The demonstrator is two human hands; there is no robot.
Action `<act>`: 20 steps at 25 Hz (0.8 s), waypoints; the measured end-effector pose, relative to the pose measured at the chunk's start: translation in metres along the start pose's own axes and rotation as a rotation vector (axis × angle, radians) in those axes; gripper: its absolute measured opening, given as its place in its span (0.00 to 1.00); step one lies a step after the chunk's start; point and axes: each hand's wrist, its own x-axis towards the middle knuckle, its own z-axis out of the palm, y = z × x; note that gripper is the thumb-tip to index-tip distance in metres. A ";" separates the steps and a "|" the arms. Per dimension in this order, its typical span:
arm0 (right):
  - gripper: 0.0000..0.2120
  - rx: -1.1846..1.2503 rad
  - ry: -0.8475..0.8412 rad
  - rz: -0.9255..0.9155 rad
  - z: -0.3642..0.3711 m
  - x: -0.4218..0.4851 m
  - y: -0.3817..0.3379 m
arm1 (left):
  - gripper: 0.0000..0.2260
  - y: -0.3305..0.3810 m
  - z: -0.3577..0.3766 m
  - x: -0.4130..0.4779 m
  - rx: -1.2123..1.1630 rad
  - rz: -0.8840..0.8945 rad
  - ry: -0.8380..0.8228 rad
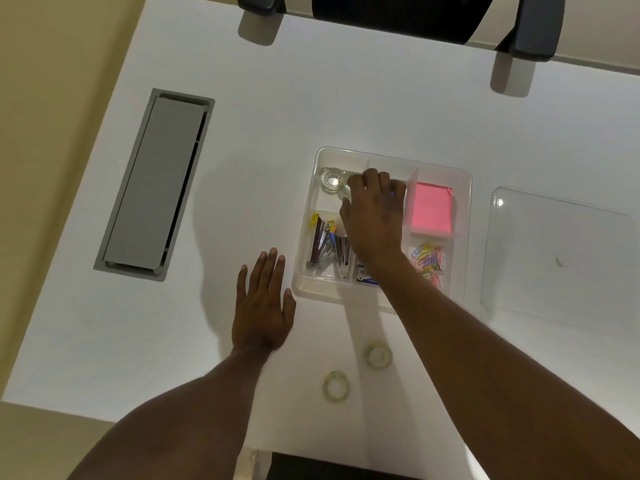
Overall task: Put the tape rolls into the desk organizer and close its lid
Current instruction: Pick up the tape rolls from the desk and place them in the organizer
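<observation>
A clear plastic desk organizer [464, 188] stands open on the white desk. One clear tape roll [329, 183] lies flat in its far-left compartment. My right hand [375, 216] reaches into that compartment, fingers closed on a second tape roll [345, 191] beside the first. Two more tape rolls lie loose on the desk near me, one [378, 356] closer to the organizer and one [336, 386] nearer the desk edge. My left hand [264, 306] rests flat on the desk, fingers spread, just left of the organizer. The clear lid [557, 258] lies to the organizer's right.
Other compartments hold pink sticky notes [432, 206], coloured paper clips [431, 263] and staplers [327, 247]. A grey cable hatch [154, 183] is set into the desk at the left. A black chair [415, 15] stands at the far edge.
</observation>
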 end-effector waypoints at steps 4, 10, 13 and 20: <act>0.09 0.195 0.114 0.062 -0.003 -0.063 -0.002 | 0.30 0.002 -0.004 0.000 0.002 0.000 0.002; 0.06 0.304 0.055 0.154 0.002 -0.184 -0.009 | 0.29 0.004 -0.009 -0.001 0.009 0.009 -0.032; 0.13 0.330 -0.073 0.271 0.006 -0.237 -0.009 | 0.29 0.004 -0.009 0.000 -0.011 0.015 -0.031; 0.25 0.233 -0.300 0.401 0.023 -0.279 -0.008 | 0.30 0.001 -0.006 -0.001 -0.024 0.023 -0.028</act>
